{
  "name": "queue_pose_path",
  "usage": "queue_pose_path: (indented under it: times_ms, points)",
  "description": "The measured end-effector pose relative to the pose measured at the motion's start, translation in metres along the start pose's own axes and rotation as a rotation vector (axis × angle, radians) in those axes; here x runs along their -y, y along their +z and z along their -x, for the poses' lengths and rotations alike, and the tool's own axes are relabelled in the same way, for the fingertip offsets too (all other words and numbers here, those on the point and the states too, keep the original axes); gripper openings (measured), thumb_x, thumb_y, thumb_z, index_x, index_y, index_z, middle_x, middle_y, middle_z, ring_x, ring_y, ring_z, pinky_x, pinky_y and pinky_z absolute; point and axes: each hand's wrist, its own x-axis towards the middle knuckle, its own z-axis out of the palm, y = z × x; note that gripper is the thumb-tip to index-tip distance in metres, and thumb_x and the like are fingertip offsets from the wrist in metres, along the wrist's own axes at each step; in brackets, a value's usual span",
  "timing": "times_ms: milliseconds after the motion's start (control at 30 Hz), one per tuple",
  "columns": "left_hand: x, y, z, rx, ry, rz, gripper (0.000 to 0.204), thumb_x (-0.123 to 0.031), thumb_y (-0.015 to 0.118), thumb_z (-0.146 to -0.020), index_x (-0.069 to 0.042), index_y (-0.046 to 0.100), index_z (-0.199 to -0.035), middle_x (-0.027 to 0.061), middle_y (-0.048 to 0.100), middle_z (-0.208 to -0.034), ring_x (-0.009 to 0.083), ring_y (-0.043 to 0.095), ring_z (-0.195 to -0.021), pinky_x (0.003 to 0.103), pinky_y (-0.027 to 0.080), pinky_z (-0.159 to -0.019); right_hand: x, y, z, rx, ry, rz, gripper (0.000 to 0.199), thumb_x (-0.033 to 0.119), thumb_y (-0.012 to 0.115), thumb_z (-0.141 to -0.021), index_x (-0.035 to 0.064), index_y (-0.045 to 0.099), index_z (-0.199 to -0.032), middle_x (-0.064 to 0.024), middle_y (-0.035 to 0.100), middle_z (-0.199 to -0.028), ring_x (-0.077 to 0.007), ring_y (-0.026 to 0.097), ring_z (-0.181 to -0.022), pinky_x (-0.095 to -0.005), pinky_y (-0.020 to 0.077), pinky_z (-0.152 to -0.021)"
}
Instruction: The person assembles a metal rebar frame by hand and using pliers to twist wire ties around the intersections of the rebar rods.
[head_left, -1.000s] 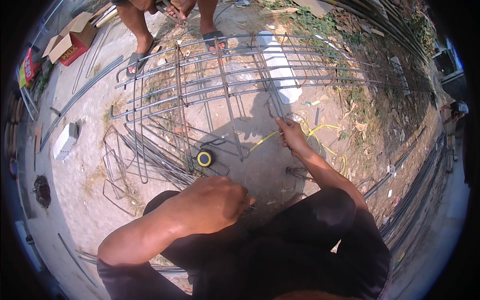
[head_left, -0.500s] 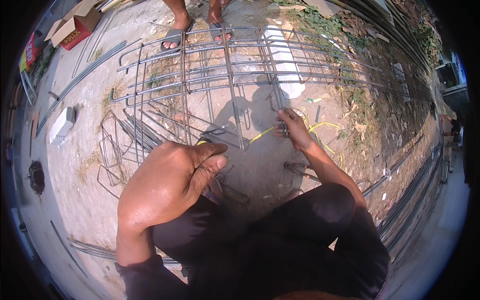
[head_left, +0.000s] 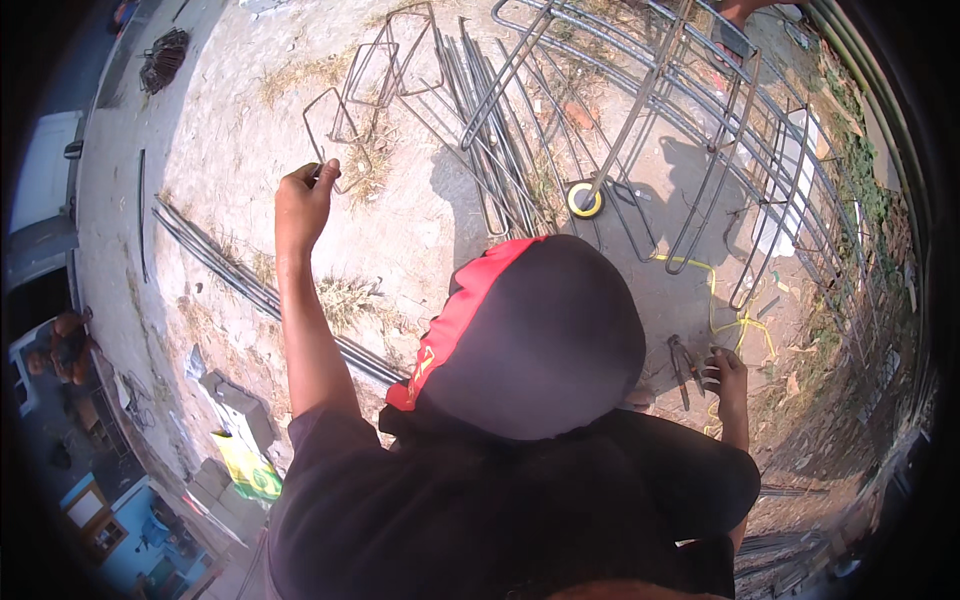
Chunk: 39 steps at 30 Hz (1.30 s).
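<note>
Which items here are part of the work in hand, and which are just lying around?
In hand:
left hand gripping a bent rebar stirrup
right hand resting by the pliers and yellow cord
rebar cage

Lying about:
yellow tape roll
long bars on the ground
concrete block
yellow bag

Bare, dusty ground (head_left: 240, 150) with dry grass patches. On it lie bent rebar stirrups (head_left: 365, 85), a bundle of straight bars (head_left: 250, 285), a yellow tape reel (head_left: 585, 199), yellow cord (head_left: 735, 322) and, apparently, pliers (head_left: 682, 368).
</note>
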Motion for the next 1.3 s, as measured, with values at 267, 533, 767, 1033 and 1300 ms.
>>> queue_pose_path:
  times_ms: [267,533,767,1033,1300]
  points:
    - [-0.001,0.229,-0.052,0.153,-0.248,0.201,0.047,-0.041,0.072,-0.090,0.006,0.076,-0.090,0.0182,0.074,-0.078,0.0253,0.072,-0.077,0.037,0.054,-0.077,0.050,0.031,0.030,0.456,-0.041,0.195,0.033,0.021,0.064,-0.099,0.0015,0.063,-0.125,-0.0059,0.070,-0.096,-0.0138,0.067,-0.082,-0.0293,0.0542,-0.066]
    - [-0.005,0.140,-0.026,-0.300,-0.076,0.604,0.036,-0.026,0.057,-0.103,0.003,0.064,-0.082,0.0098,0.066,-0.067,0.0177,0.057,-0.060,0.036,0.045,-0.060,0.146,0.029,0.097,0.634,-0.190,0.240,0.026,0.009,0.068,-0.095,0.0001,0.066,-0.120,-0.0032,0.069,-0.100,-0.0110,0.063,-0.086,-0.0265,0.0507,-0.073]
    - [-0.015,0.047,-0.022,-0.625,0.243,0.875,0.038,-0.029,0.047,-0.109,-0.007,0.054,-0.079,0.0018,0.053,-0.065,0.0069,0.040,-0.053,0.026,0.029,-0.049,0.241,0.056,0.128,0.494,-0.630,0.379,0.028,0.006,0.067,-0.092,-0.0006,0.067,-0.119,-0.0060,0.066,-0.093,-0.0133,0.060,-0.087,-0.0302,0.0490,-0.078]
    - [-0.016,-0.021,-0.009,-0.892,0.330,0.671,0.046,-0.034,0.044,-0.111,-0.007,0.051,-0.075,0.0000,0.047,-0.062,0.0076,0.040,-0.056,0.026,0.030,-0.051,0.264,0.143,0.122,0.546,-0.966,0.747,0.024,0.013,0.067,-0.093,0.0048,0.066,-0.116,-0.0141,0.068,-0.095,-0.0290,0.067,-0.085,-0.0377,0.0523,-0.074]
    - [-0.052,-0.074,-0.040,-1.119,0.466,0.442,0.047,-0.030,0.044,-0.111,-0.005,0.053,-0.072,-0.0002,0.049,-0.058,0.0086,0.041,-0.052,0.027,0.031,-0.049,0.210,0.242,0.074,0.543,-1.278,0.845,0.026,0.022,0.064,-0.095,0.0085,0.066,-0.118,-0.0136,0.069,-0.106,-0.0343,0.067,-0.100,-0.0465,0.0529,-0.085]
